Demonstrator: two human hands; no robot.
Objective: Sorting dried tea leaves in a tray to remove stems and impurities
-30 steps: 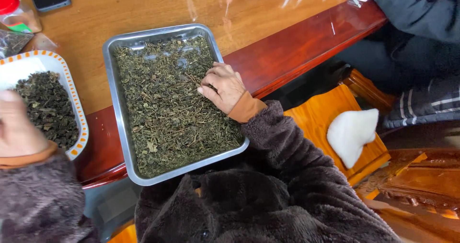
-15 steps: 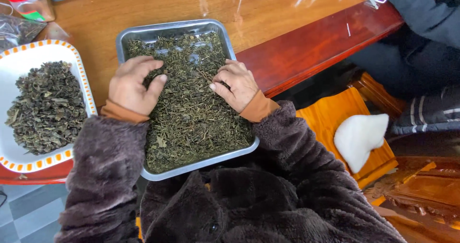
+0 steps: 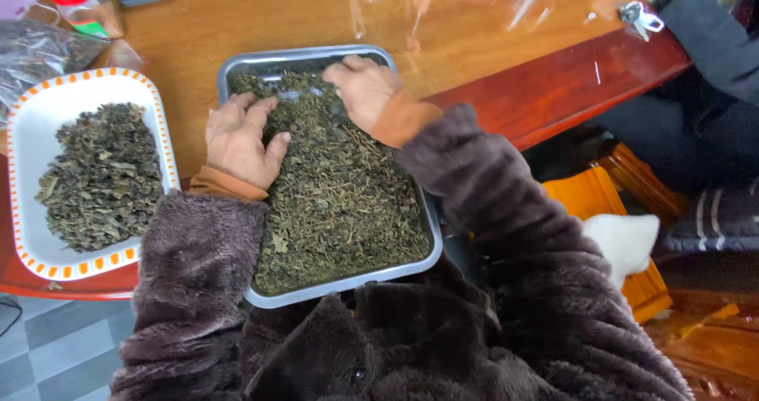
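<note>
Worktop (image 3: 237,14): wooden, fills the upper frame; red edge band running to the upper right.
Tray (image 3: 431,247): steel, centre frame; its near end appears to overhang the worktop edge toward the lap.
Leaves (image 3: 340,203): dried green leaf and stalk, spread across the tray.
Dish (image 3: 24,124): white with orange-checked rim, left of frame, holding a second heap of leaf.
Left hand (image 3: 237,140): palm down on the leaves at the tray's left side, fingers (image 3: 257,116) spread open, gripping nothing.
Right hand (image 3: 364,89): at the tray's upper end, blurred; fingers curled down into the leaves, grasp cannot be told.
Risk: downward pressure on the overhanging end could tip the tray; sweeping near the low rim could scatter leaves onto the worktop.
</note>
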